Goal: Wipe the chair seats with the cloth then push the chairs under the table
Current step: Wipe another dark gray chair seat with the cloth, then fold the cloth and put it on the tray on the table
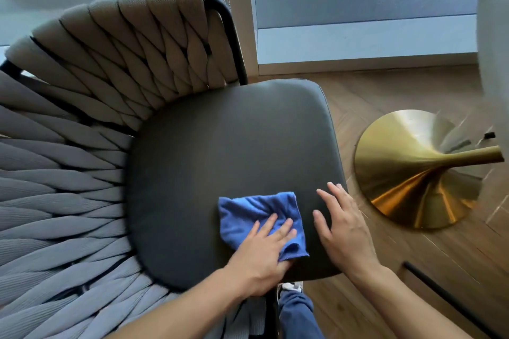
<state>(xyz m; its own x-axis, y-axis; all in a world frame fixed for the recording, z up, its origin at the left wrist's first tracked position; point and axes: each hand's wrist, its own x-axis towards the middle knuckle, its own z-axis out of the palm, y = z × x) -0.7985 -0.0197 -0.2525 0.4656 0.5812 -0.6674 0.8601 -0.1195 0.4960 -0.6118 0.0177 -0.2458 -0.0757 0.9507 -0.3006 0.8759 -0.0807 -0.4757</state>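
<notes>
A chair with a dark grey cushioned seat (pixel 220 151) and a curved back of woven grey straps (pixel 82 124) fills the view. A crumpled blue cloth (pixel 253 212) lies on the near right part of the seat. My left hand (pixel 264 253) presses flat on the cloth with straight fingers. My right hand (pixel 344 228) rests open on the seat's right edge, just right of the cloth, holding nothing.
The table's round gold pedestal base (pixel 418 170) stands on the wooden floor (pixel 371 96) right of the chair. A white frame (pixel 245 16) and low window lie beyond. A black bar (pixel 440 292) lies on the floor at lower right. My blue trouser leg (pixel 297 316) is below the seat.
</notes>
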